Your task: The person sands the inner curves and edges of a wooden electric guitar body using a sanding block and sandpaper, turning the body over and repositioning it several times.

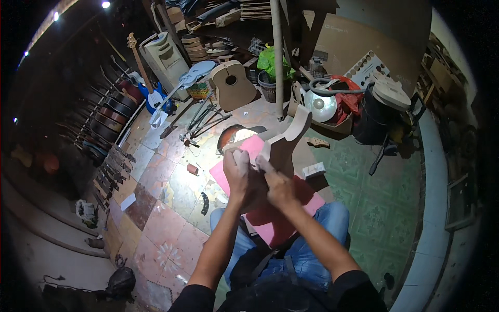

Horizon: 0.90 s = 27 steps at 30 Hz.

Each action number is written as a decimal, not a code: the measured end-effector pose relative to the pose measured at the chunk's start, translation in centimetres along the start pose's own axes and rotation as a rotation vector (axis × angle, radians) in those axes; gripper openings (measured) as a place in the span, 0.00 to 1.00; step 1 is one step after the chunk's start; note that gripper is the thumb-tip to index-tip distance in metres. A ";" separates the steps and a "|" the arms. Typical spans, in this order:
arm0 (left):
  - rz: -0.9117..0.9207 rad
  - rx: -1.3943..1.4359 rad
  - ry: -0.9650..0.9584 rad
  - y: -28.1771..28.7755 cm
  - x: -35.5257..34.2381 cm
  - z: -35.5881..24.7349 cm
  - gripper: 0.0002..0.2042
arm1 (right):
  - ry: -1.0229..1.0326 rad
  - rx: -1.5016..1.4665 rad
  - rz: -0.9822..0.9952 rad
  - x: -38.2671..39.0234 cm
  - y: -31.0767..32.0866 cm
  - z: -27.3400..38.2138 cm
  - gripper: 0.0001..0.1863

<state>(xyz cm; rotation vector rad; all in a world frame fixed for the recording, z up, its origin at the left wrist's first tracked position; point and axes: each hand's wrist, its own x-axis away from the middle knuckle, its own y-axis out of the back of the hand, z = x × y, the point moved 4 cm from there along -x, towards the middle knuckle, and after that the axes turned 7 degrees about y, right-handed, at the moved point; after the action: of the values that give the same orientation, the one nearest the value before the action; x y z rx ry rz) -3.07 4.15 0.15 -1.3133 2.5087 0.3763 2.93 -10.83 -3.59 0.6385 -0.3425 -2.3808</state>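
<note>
An unfinished pale wooden guitar body [287, 140] stands on edge on a pink mat [280, 221] that lies across my lap. My left hand [238, 174] and my right hand [278, 184] are pressed together against the body's near edge, fingers curled on it. A pink piece [253, 145], sheet or block, sits between my left hand and the wood. Whether the fingers hold something small there is hidden. Behind the body lies a sunburst guitar body [236, 136] on the tiled floor.
An unpainted acoustic guitar [232, 83], a blue electric guitar [154, 96] and a pale blue one [193, 75] stand at the back. Guitar necks [112, 166] and more guitars line the left. A black bucket [375, 117], a small wooden block [313, 169] and a roll [192, 169] lie nearby.
</note>
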 end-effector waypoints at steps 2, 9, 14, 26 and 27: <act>0.073 0.034 0.069 -0.1 0.3 -0.7 0.15 | 0.416 0.564 -0.066 0.4 -0.4 0.1 0.28; 0.052 -0.007 0.082 0.0 0.6 -0.2 0.10 | 0.138 0.586 0.441 -0.3 0.1 -3.7 0.32; -0.131 -0.110 -0.115 0.0 3.9 -1.7 0.08 | 0.027 -0.023 -0.810 1.8 7.4 -1.9 0.33; 0.400 -0.091 -0.426 -1.8 20.1 -3.3 0.30 | -0.855 -0.910 -0.800 15.5 5.1 0.7 0.25; 0.433 -0.099 -0.523 -2.4 21.7 -2.7 0.31 | -0.822 -0.930 -0.859 15.6 5.1 0.8 0.24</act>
<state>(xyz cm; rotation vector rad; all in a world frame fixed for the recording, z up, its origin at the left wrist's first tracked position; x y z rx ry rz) -13.22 -14.48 -5.48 -0.5752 2.3088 0.8253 -5.42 -24.76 -6.45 -0.8048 0.8610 -3.0534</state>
